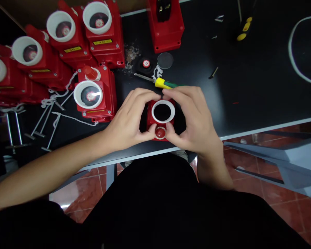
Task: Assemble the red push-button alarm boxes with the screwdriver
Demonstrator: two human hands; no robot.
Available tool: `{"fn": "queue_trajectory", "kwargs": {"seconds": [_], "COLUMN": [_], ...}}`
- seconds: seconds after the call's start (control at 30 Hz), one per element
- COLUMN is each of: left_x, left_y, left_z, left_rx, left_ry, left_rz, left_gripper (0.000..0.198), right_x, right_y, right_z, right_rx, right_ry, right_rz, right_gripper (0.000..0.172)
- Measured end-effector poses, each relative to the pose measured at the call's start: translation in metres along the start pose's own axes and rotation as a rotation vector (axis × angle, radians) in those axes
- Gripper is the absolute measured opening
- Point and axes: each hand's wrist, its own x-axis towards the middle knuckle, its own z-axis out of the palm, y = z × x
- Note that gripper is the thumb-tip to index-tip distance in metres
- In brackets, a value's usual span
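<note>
In front of me, near the table edge, is a small red housing part (150, 119) with a white ring (173, 116) around a dark round opening and a red domed knob (160, 132) below it. My left hand (130, 119) grips it from the left, thumb by the knob and fingers curled at the far side. My right hand (194, 119) grips the right side the same way. Just beyond the fingers lies a screwdriver (162, 83) with a yellow and green handle. Past it are a black piece with a red-and-white disc (146, 64) and a clear round lens (165, 61).
Several assembled red boxes with white rings (97, 17) crowd the left; one more box (89, 95) stands nearer. Metal T-shaped rods (51, 133) on white cords lie beside them. An open red box (168, 34), another screwdriver (245, 29) and a white loop (291, 48) lie farther back.
</note>
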Motion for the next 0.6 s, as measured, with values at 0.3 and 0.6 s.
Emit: {"fn": "queue_trajectory", "kwargs": {"seconds": [0.3, 0.6], "left_x": [-0.0005, 0.0008], "left_y": [0.0002, 0.0012], "left_z": [-0.0008, -0.0003], "left_rx": [-0.001, 0.005], "left_ry": [-0.007, -0.003], "left_rz": [-0.011, 0.009], "left_gripper": [0.066, 0.065], "right_x": [0.0008, -0.0003], "right_y": [0.0003, -0.0011], "right_z": [0.0000, 0.0005], "right_rx": [-0.025, -0.007], "right_ry": [-0.004, -0.022], "right_rz": [0.009, 0.052], "right_gripper": [0.066, 0.069]}}
